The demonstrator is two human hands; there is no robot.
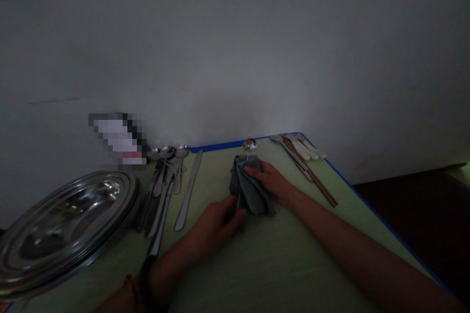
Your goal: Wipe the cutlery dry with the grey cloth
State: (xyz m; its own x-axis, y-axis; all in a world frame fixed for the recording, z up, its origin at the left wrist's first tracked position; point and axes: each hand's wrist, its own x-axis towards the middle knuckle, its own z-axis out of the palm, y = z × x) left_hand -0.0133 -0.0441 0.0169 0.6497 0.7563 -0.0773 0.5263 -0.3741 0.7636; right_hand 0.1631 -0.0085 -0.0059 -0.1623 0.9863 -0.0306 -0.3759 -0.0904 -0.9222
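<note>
Between my hands a metal spoon (250, 146) is held with its bowl pointing away toward the wall. A grey cloth (252, 188) is folded around the spoon's upper handle, and my right hand (270, 179) is closed on the cloth, thumb on top. My left hand (222, 222) pinches the lower end of the spoon's handle, just below the cloth. The middle of the handle is covered by the cloth. Left of my hands a table knife (189, 190) lies by itself on the pale green table (286, 249).
At the left sits a stack of oval metal trays (121, 190). Beside it lies a pile of spoons and other cutlery (165, 176). A blurred-out object (119, 139) leans on the wall. Wooden chopsticks (323, 190), a metal utensil (293, 159) and white-handled cutlery (304, 150) lie at the right.
</note>
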